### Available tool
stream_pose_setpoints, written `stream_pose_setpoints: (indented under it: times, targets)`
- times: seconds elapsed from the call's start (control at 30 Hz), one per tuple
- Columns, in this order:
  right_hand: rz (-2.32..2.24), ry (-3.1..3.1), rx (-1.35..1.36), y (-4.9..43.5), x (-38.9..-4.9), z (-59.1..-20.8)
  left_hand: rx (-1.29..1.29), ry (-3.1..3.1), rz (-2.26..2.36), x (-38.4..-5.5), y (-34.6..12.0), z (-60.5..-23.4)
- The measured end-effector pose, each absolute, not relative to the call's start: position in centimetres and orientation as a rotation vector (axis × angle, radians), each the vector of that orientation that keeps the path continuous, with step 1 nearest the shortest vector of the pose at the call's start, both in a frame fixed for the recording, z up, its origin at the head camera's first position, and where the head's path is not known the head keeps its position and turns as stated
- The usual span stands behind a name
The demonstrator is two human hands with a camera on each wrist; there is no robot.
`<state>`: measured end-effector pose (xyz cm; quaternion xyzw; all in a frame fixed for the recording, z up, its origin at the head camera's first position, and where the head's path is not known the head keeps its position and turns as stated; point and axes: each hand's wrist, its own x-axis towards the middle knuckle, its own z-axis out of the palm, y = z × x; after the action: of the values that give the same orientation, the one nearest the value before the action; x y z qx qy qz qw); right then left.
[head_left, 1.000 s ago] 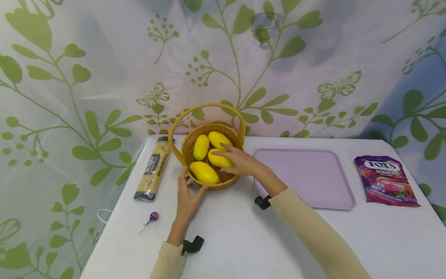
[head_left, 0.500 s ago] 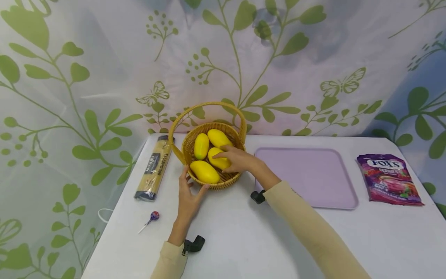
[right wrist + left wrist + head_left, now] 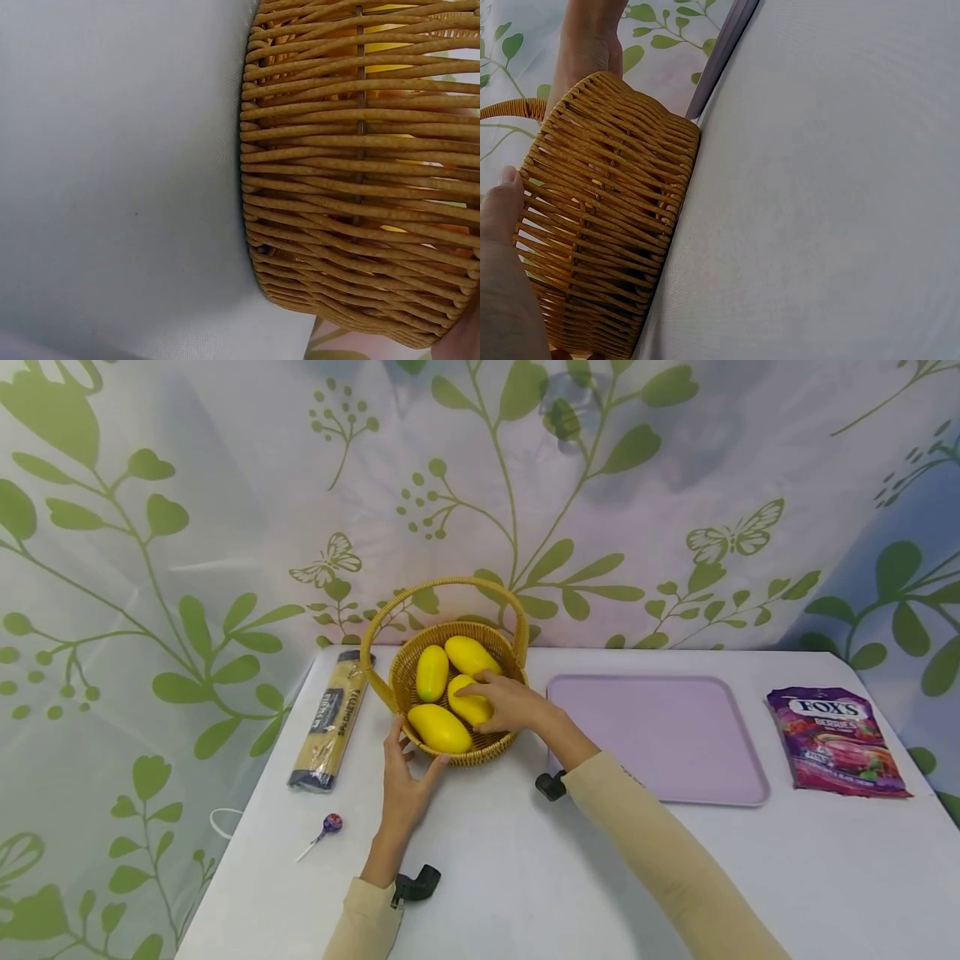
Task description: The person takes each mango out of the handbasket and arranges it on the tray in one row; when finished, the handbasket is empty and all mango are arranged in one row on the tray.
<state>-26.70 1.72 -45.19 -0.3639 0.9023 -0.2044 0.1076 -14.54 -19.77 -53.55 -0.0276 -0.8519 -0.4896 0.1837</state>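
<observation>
A yellow wicker basket (image 3: 480, 758) with a tall arched handle stands on the white table, holding several yellow mangoes. My left hand (image 3: 405, 795) grips its front left side, thumb at the front rim and fingers around the left; the left wrist view shows the thumb (image 3: 501, 206) against the weave. Inside, my right hand (image 3: 517, 703) holds the middle mango (image 3: 467, 697) with curled fingers; part of the fruit is hidden by the hand. Around it lie a front mango (image 3: 439, 730), a left mango (image 3: 432, 673) and a back mango (image 3: 468, 654). The basket wall (image 3: 352, 165) blocks the right wrist view.
Left of the basket lies a spaghetti pack (image 3: 330, 722), with a lollipop (image 3: 328, 827) nearer the front. A lilac tray (image 3: 660, 735) lies to the right, and a purple candy bag (image 3: 836, 742) beyond it. A leaf-patterned curtain (image 3: 262, 485) hangs behind the table.
My right hand has drawn slightly left and its fingers have curled in around the middle mango. The left hand keeps its place on the basket.
</observation>
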Motion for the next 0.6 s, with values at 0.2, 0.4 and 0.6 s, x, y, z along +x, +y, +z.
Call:
stream_pose_setpoints:
  times: [0.2, 0.4, 0.6]
  targets:
    - [-0.628, 2.657, -1.079, 1.8, -26.6, -45.1, -0.084, -2.402, -1.365, -14.4, -19.7, -53.6]
    - [-0.665, 2.684, -1.131, 2.1, -26.5, -44.8, -0.1, -2.39, -1.36, -14.4, -19.6, -53.5]
    - [-0.753, 2.715, -1.184, 2.7, -25.7, -43.7, -0.102, -2.387, -1.355, -14.4, -19.7, -53.8]
